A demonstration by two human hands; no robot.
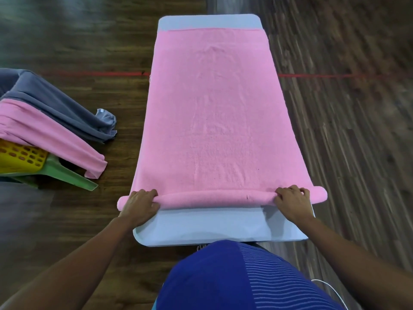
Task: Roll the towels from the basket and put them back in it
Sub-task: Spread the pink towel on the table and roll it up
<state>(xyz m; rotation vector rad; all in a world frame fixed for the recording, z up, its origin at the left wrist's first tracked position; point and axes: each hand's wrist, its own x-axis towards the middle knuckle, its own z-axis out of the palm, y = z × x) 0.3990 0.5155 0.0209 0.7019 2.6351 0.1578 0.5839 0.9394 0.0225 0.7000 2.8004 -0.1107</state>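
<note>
A pink towel (pixel 212 108) lies spread flat along a white table (pixel 212 227), covering most of its length. Its near edge is wound into a thin roll (pixel 216 199) that runs across the table's width. My left hand (pixel 139 203) grips the roll near its left end, fingers curled over it. My right hand (pixel 291 199) grips the roll near its right end in the same way. At the left edge stands a yellow basket (pixel 20 157) with a pink towel (pixel 44 133) and a grey towel (pixel 55 104) draped over it.
The basket sits on a green plastic stool (pixel 67 175) on the dark wooden floor. A red line (pixel 96 73) crosses the floor behind the table. A white cable (pixel 330 289) hangs by my right side.
</note>
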